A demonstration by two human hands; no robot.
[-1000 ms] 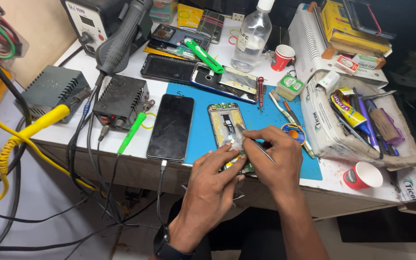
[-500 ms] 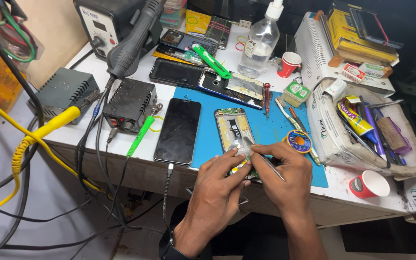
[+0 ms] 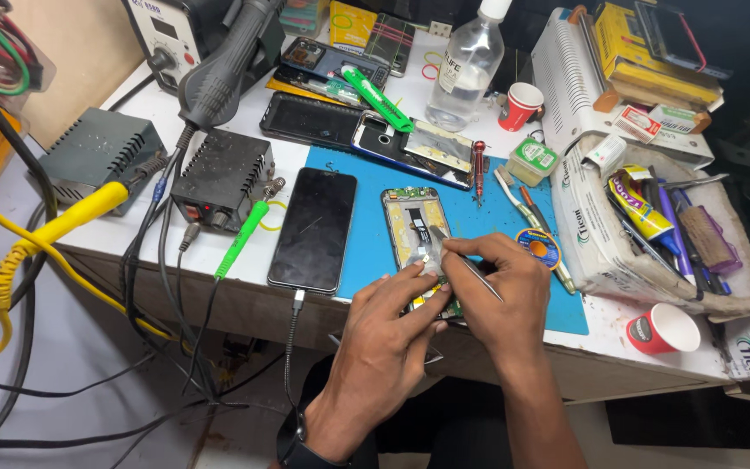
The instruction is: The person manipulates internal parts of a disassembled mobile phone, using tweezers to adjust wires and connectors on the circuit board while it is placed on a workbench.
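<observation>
Right hand [image 3: 501,291] pinches tweezers [image 3: 470,274] w/ tips in the opened phone [image 3: 418,230], left hand [image 3: 392,334] clamps its lower edge—best kept low, wrists braced.

Our hands, lower centre of the frame: left hand [image 3: 388,326] knuckles-up, fingers curled, fingertips pinched forward; right hand [image 3: 501,291] just beside it, touching, thumb and forefinger closed in a pinch; forearms rising from the bottom edge.
</observation>
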